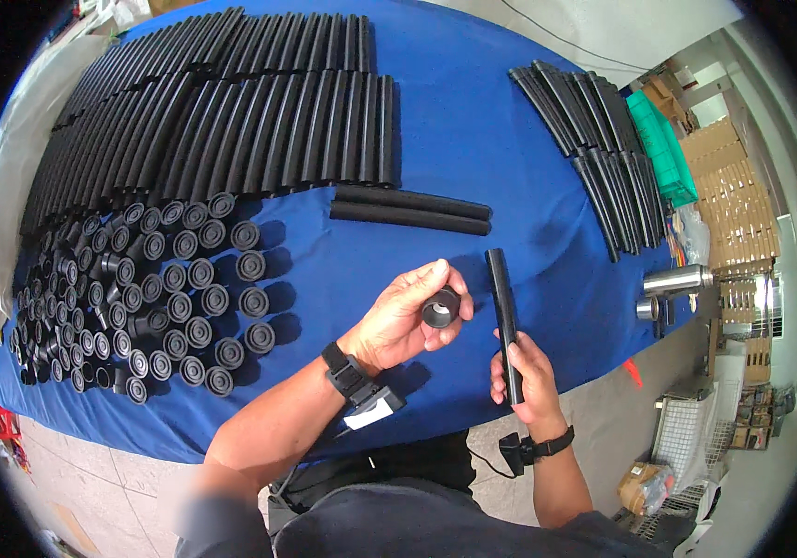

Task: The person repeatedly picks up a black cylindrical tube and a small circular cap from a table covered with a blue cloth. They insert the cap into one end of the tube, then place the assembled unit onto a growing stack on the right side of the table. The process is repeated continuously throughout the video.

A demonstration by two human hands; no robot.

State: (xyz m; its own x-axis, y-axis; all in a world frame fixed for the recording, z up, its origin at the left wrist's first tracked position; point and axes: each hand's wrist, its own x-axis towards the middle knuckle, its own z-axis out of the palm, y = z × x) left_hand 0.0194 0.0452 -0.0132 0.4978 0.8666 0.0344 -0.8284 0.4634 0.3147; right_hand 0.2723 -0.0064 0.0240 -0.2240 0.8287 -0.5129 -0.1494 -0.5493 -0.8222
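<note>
My left hand [409, 313] holds a short black plastic end piece [436, 314] between thumb and fingers, its round hollow opening turned up toward me. My right hand [526, 377] is wrapped round the lower part of a black tube [502, 312], which stands nearly upright in view, apart from the end piece. Beyond both hands, two more black tubes [409, 210] lie side by side on the blue cloth [445, 121]. To the left of my left hand, many matching round black end pieces [215, 299] stand in loose rows with their ringed faces up.
Long rows of black tubes [277, 130] cover the far left of the table. A smaller stack of tubes [603, 158] lies at the far right, beside a green bin [663, 149]. A metal cylinder [677, 280] stands past the right edge; a clear plastic bag [22, 177] hangs along the left.
</note>
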